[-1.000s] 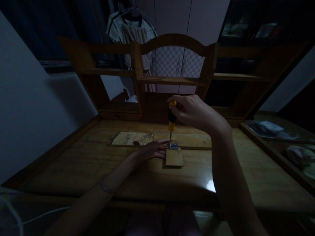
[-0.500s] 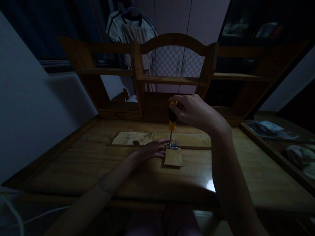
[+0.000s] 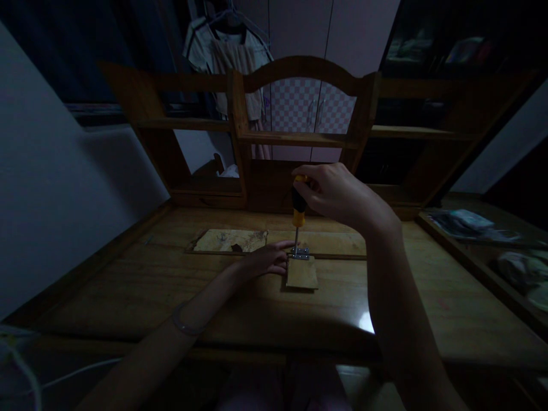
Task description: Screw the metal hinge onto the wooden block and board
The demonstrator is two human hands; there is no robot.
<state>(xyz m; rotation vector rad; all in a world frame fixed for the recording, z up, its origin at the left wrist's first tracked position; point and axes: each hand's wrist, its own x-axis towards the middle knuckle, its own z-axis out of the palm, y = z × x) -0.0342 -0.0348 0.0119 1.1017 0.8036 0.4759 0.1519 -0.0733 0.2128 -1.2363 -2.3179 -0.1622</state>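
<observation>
My right hand (image 3: 327, 191) is closed around the top of a yellow-and-black screwdriver (image 3: 298, 205), which stands nearly upright. Its tip meets a small metal hinge (image 3: 301, 257). One leaf of the hinge lies on a small square wooden piece (image 3: 302, 275), the other on a long thin wooden board (image 3: 329, 242) behind it. My left hand (image 3: 269, 258) lies to the left of the hinge. Its index finger stretches to the hinge's left end, and the other fingers touch the left edge of the small piece. Any screw under the tip is too small to make out.
All this lies on a wooden desk (image 3: 171, 285) with an open shelf unit (image 3: 295, 138) along its back. The long board's left part has a rough, torn surface (image 3: 231, 240). Papers and a packet (image 3: 471, 220) lie at the right. A white cable (image 3: 23, 365) hangs at lower left.
Almost nothing differs. The right hand and screwdriver keep their place at the hinge, and the left hand stays beside the small piece; the view has shifted very slightly.
</observation>
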